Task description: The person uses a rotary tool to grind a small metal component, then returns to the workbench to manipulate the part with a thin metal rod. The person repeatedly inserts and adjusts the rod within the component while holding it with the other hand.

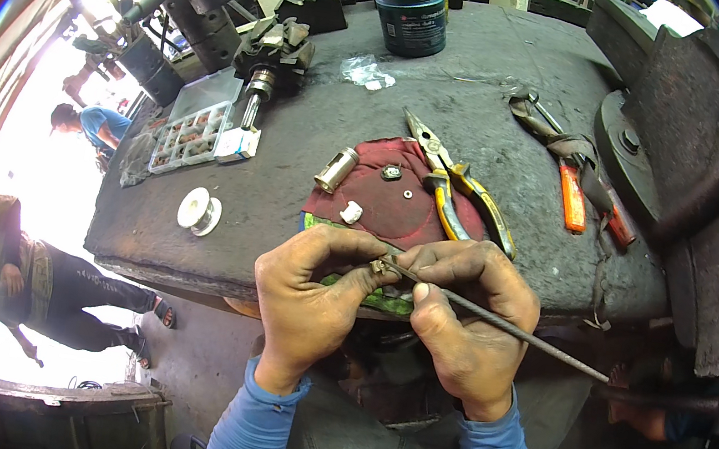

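Observation:
My left hand (308,295) pinches a small brassy metal part (379,267) between thumb and fingers, just off the table's front edge. With my right hand (479,324) I grip a thin dark metal rod (536,341); its tip meets the small part, and its other end slants down to the right. Whether the tip goes into the part is hidden by my fingers. Beyond my hands lies a dark red cloth pad (370,212) bearing a metal sleeve (336,170), a small round metal piece (391,173), a tiny washer (408,195) and a white piece (350,212). Yellow-and-black long-nose pliers (453,182) rest partly on it, jaws pointing away.
A solder spool (198,212) and a compartment box (193,137) stand at the left. Farther back are a splined shaft part (263,73) and a dark tub (410,18). Orange-handled tools (571,195) lie right, beside a heavy vise (682,150). Two people are at the left.

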A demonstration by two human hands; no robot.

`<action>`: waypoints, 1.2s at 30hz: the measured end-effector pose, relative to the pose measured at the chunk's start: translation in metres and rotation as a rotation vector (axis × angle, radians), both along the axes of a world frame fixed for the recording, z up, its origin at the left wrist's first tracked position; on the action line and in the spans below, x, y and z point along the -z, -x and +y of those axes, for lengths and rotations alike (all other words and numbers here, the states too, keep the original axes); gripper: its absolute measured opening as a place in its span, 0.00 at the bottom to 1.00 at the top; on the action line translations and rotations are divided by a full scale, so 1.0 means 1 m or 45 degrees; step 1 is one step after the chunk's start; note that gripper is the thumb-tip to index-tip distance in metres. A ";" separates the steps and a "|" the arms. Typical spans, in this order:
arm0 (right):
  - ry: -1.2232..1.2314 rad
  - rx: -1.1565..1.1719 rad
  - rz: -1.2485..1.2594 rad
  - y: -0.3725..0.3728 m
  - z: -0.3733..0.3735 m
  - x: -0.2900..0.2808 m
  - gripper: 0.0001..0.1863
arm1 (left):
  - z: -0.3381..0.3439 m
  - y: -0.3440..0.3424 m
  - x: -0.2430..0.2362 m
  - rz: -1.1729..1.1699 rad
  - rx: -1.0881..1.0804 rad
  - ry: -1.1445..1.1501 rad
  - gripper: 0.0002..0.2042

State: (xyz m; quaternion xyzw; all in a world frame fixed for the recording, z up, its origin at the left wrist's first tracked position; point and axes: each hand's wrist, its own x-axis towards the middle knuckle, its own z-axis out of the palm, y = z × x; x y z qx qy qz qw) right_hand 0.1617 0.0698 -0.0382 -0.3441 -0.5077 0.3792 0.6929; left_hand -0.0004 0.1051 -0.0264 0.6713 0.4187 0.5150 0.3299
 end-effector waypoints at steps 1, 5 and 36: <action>-0.005 0.026 -0.038 0.000 0.000 0.000 0.08 | 0.000 0.000 0.000 0.018 -0.008 -0.018 0.08; -0.015 -0.010 -0.005 -0.001 0.000 0.000 0.08 | 0.000 0.000 -0.001 0.005 -0.001 -0.006 0.08; -0.042 0.049 -0.088 0.000 0.001 -0.002 0.08 | 0.000 -0.001 -0.001 -0.024 -0.011 0.039 0.09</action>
